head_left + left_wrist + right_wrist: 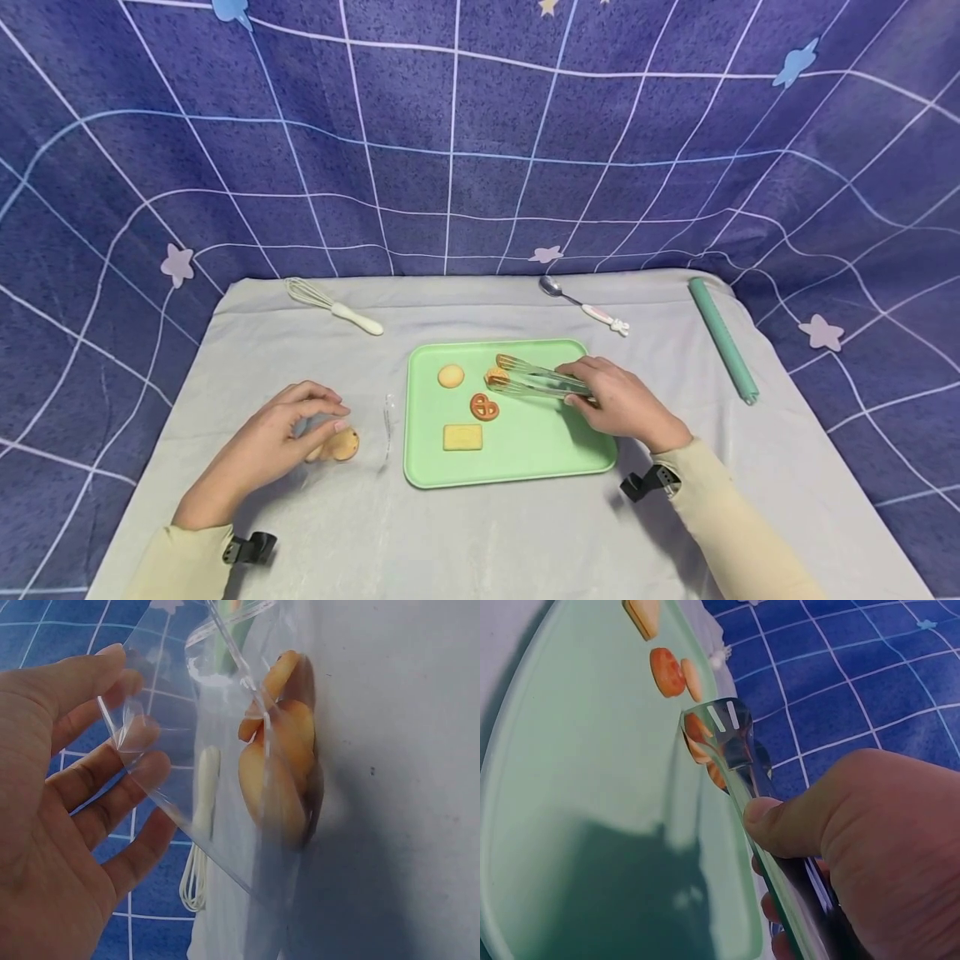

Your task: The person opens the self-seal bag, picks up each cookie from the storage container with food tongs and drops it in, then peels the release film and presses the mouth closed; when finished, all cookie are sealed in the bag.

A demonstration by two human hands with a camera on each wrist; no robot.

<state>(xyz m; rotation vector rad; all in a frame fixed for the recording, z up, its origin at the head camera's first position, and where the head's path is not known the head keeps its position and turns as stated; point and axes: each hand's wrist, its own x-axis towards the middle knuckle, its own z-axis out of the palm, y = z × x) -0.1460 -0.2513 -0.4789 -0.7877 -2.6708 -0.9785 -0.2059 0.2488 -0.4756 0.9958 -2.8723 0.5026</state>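
Observation:
My left hand (273, 437) pinches the edge of a clear plastic bag (172, 690) at the left of the cloth. Several brown cookies (274, 769) lie inside it, partly hidden by the hand in the head view. My right hand (618, 400) grips metal tongs (739, 754) over the green tray (525, 454). Their tips are spread around a ridged cookie (495, 376) near the tray's far side. Beside it on the tray are a round cookie (451, 376), a pretzel (483, 407) and a rectangular biscuit (462, 437).
At the back left lies a white whisk (337, 308). Behind the tray is a spoon (585, 308) with a white handle. A green rolling pin (723, 342) lies at the right. A blue gridded curtain (480, 133) rises behind the cloth-covered table (480, 542).

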